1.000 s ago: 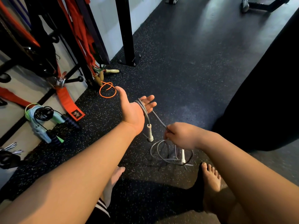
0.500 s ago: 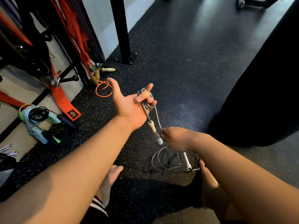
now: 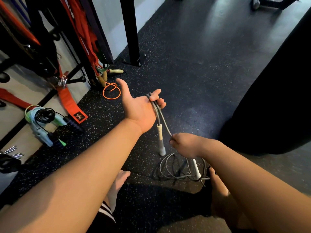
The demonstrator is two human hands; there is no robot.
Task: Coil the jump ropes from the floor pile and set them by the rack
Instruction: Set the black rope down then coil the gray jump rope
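Note:
A grey jump rope (image 3: 161, 116) runs across my left hand (image 3: 140, 106), palm up, where my curled fingers hold a few loops. One white handle (image 3: 160, 139) dangles below that hand. My right hand (image 3: 184, 144) pinches the same rope lower down, closed around the cord. The rope's loose coils (image 3: 176, 167) and its other white handle (image 3: 196, 169) lie on the floor under my right hand. An orange rope (image 3: 111, 93) with wooden handles lies coiled by the rack (image 3: 129, 31).
A black rack post stands bolted to the speckled rubber floor. Red straps (image 3: 70, 101) hang and trail at the left, beside a pale blue-green bundle (image 3: 42, 125) with black cord. A large black bag (image 3: 277, 98) fills the right. My bare feet (image 3: 117, 185) are below.
My left hand's fingers have curled over more loops of the grey rope, and the white handle hangs lower. My right hand has slid along the cord, feeding it up from the floor.

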